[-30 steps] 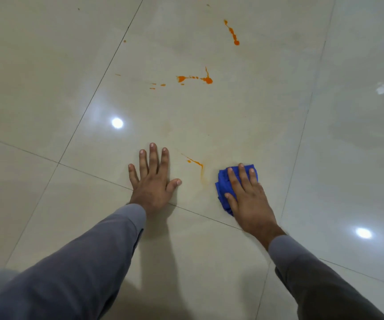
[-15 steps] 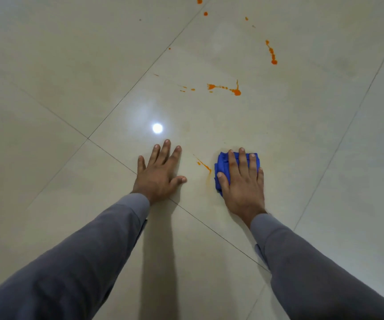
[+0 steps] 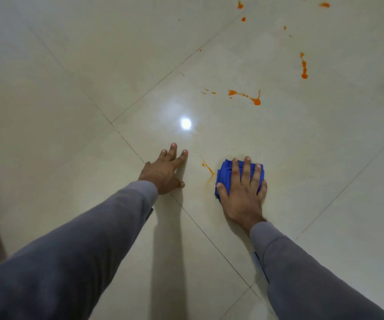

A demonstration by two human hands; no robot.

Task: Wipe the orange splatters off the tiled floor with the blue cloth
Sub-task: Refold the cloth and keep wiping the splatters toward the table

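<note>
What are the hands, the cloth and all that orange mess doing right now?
blue cloth, bunched, pressed under the right hand
right hand, flat on the cloth, fingers straight
left hand, resting on the tiled floor, fingers straight
nearest orange streak, unwiped, beside the cloth
farther orange splatters, unwiped

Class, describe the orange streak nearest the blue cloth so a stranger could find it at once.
On the pale tiled floor, look between the left hand, laid flat, and the right hand pressing the blue cloth. The thin orange streak lies just left of the cloth. Unlike the blobby splatters farther off, it trails into a faint smear.
</note>
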